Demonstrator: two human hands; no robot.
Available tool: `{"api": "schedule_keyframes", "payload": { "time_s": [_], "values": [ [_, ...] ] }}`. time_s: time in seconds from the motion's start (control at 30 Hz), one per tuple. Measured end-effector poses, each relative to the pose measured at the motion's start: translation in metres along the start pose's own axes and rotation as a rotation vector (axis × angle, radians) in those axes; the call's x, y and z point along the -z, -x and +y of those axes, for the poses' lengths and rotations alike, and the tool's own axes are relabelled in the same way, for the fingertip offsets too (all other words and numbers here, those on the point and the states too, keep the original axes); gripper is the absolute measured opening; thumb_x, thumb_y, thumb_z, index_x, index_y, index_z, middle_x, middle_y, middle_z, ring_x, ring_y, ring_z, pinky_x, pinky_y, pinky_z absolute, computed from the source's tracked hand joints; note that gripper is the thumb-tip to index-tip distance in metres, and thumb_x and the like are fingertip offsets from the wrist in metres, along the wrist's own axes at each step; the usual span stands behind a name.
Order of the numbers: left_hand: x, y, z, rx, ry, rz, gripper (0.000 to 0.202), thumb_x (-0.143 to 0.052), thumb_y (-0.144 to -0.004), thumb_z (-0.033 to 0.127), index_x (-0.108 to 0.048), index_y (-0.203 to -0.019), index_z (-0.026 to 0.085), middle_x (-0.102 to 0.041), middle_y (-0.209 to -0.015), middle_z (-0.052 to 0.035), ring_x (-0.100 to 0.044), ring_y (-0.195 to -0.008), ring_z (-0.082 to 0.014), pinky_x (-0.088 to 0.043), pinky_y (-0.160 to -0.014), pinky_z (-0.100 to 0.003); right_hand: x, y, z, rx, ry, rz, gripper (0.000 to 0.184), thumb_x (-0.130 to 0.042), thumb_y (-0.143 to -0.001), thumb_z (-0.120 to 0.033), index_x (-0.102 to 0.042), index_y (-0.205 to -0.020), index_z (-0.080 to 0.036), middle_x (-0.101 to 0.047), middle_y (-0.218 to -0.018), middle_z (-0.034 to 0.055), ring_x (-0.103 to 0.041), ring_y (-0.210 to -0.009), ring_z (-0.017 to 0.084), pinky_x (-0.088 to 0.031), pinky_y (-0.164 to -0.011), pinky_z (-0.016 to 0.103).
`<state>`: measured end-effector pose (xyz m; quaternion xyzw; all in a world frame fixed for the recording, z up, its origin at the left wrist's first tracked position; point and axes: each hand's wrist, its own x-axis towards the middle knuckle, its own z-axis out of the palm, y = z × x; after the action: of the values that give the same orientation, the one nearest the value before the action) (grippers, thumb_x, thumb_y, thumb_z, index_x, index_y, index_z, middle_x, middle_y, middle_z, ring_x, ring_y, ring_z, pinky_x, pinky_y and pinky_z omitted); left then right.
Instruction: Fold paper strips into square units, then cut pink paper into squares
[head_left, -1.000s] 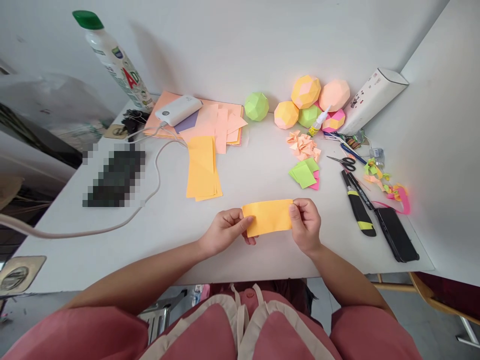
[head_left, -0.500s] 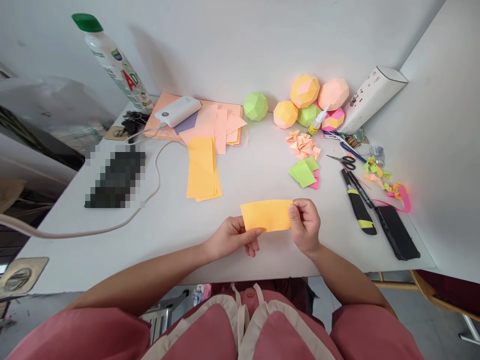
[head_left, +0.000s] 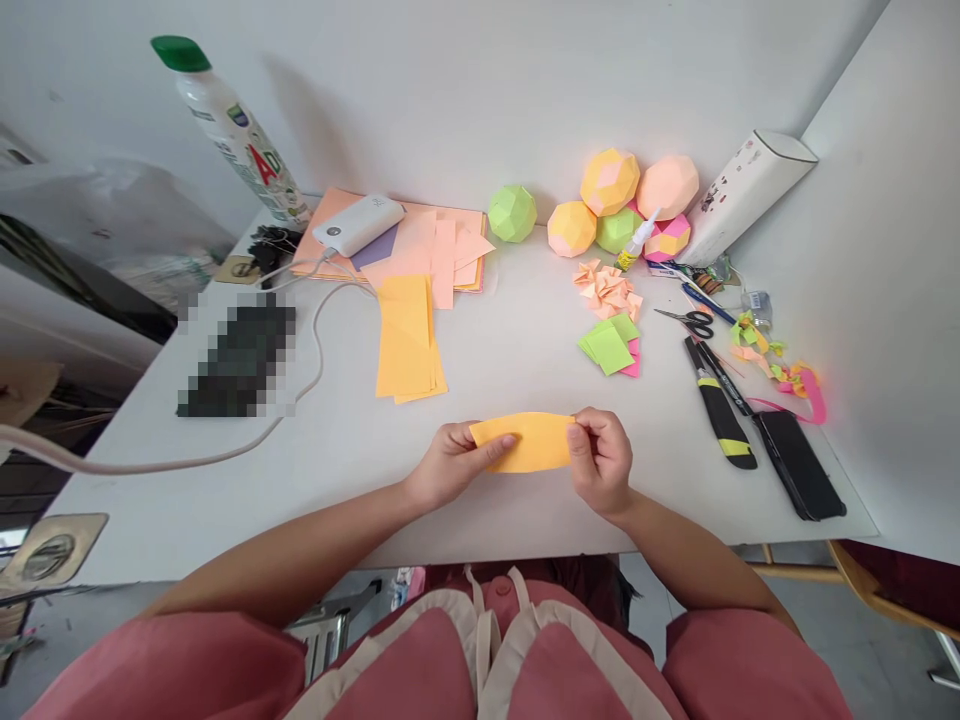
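Bowed upward now, our orange paper strip (head_left: 527,441) arches between left hand (head_left: 450,463) and right hand (head_left: 600,462), both pinching its ends — a fold beginning.

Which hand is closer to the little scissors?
The right hand. It pinches one end of the orange paper, left of the scissors and nearer the person; the left hand pinches the other end, farther off.

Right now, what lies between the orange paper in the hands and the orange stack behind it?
Only bare white table separates the orange paper from the orange stack, in the head view.
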<state>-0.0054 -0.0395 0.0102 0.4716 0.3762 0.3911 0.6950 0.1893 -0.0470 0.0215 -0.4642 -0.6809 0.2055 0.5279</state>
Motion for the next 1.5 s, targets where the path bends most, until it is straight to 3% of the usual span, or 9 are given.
{"api": "schedule_keyframes", "payload": {
  "time_s": [0.17, 0.4, 0.53, 0.77, 0.93, 1.1, 1.23, 1.4, 1.5],
  "values": [
    [0.006, 0.0, -0.008, 0.026, 0.043, -0.05, 0.048, -0.054, -0.084, 0.058, -0.062, -0.062, 0.017, -0.06, -0.06, -0.0001, -0.058, -0.063, -0.0132, -0.047, -0.061, -0.025, 0.0, -0.002, -0.001, -0.059, -0.013, 0.015, 0.01, -0.047, -0.09, -0.026, -0.046, -0.081, -0.022, -0.042, -0.061, -0.0043, -0.039, -0.051, 0.01, -0.035, -0.046, 0.024],
    [0.012, 0.001, -0.016, 0.062, -0.004, -0.051, 0.05, -0.054, -0.082, 0.061, -0.053, -0.058, 0.017, -0.056, -0.063, -0.0005, -0.052, -0.062, -0.0129, -0.042, -0.058, -0.026, 0.001, -0.002, -0.003, -0.104, -0.065, 0.018, 0.011, -0.047, -0.091, -0.027, -0.047, -0.08, -0.022, -0.041, -0.06, -0.0051, -0.036, -0.048, 0.008, -0.033, -0.044, 0.023],
    [0.009, 0.002, -0.013, 0.095, 0.06, -0.046, 0.05, -0.052, -0.082, 0.063, -0.059, -0.062, 0.017, -0.057, -0.062, -0.0013, -0.053, -0.06, -0.0134, -0.043, -0.057, -0.026, 0.001, -0.003, -0.003, -0.113, -0.097, 0.003, 0.012, -0.047, -0.091, -0.026, -0.046, -0.08, -0.022, -0.041, -0.06, -0.0055, -0.035, -0.047, 0.008, -0.031, -0.043, 0.022],
    [0.001, 0.0, 0.001, 0.135, 0.172, -0.044, 0.05, -0.052, -0.078, 0.061, -0.071, -0.081, 0.015, -0.069, -0.077, -0.0086, -0.063, -0.082, -0.0269, -0.05, -0.064, -0.034, 0.001, -0.003, -0.004, -0.155, -0.129, -0.009, 0.011, -0.049, -0.09, -0.025, -0.048, -0.08, -0.021, -0.042, -0.06, -0.0054, -0.036, -0.049, 0.008, -0.032, -0.044, 0.022],
    [0.007, -0.004, -0.003, 0.079, 0.133, 0.043, 0.044, -0.06, -0.077, 0.054, -0.069, -0.097, 0.015, -0.07, -0.089, -0.0073, -0.064, -0.084, -0.0227, -0.05, -0.071, -0.032, 0.002, -0.005, -0.002, -0.222, -0.118, -0.024, 0.014, -0.049, -0.09, -0.029, -0.047, -0.079, -0.021, -0.04, -0.059, -0.0056, -0.035, -0.049, 0.008, -0.031, -0.044, 0.022],
    [0.009, -0.007, 0.001, 0.119, -0.033, 0.127, 0.038, -0.071, -0.071, 0.052, -0.065, -0.075, 0.014, -0.067, -0.069, -0.0036, -0.061, -0.062, -0.0147, -0.047, -0.057, -0.025, 0.002, -0.007, 0.003, -0.283, -0.138, -0.095, 0.016, -0.05, -0.09, -0.032, -0.048, -0.078, -0.021, -0.041, -0.06, -0.0054, -0.035, -0.05, 0.008, -0.032, -0.045, 0.022],
    [0.006, -0.005, 0.006, 0.097, -0.056, 0.072, 0.047, -0.057, -0.081, 0.059, -0.055, -0.061, 0.016, -0.059, -0.05, -0.0003, -0.055, -0.043, -0.0127, -0.044, -0.047, -0.026, 0.003, -0.01, 0.004, -0.277, -0.133, -0.092, 0.018, -0.051, -0.089, -0.034, -0.049, -0.078, -0.021, -0.042, -0.06, -0.0048, -0.036, -0.051, 0.009, -0.032, -0.045, 0.023],
    [0.007, -0.004, 0.007, 0.027, -0.01, 0.07, 0.047, -0.058, -0.08, 0.06, -0.057, -0.068, 0.015, -0.065, -0.066, -0.0029, -0.063, -0.06, -0.0149, -0.052, -0.06, -0.028, 0.006, -0.013, 0.003, -0.33, -0.156, -0.083, 0.022, -0.052, -0.089, -0.039, -0.049, -0.077, -0.021, -0.041, -0.059, -0.0049, -0.035, -0.05, 0.009, -0.032, -0.044, 0.022],
    [0.006, -0.006, 0.008, 0.08, 0.09, -0.017, 0.041, -0.065, -0.077, 0.056, -0.057, -0.077, 0.015, -0.068, -0.073, -0.0036, -0.067, -0.067, -0.0183, -0.056, -0.062, -0.032, 0.006, -0.015, 0.004, -0.361, -0.176, -0.039, 0.024, -0.052, -0.088, -0.042, -0.049, -0.078, -0.021, -0.043, -0.061, -0.0045, -0.037, -0.049, 0.009, -0.034, -0.043, 0.022]
  ]
}}
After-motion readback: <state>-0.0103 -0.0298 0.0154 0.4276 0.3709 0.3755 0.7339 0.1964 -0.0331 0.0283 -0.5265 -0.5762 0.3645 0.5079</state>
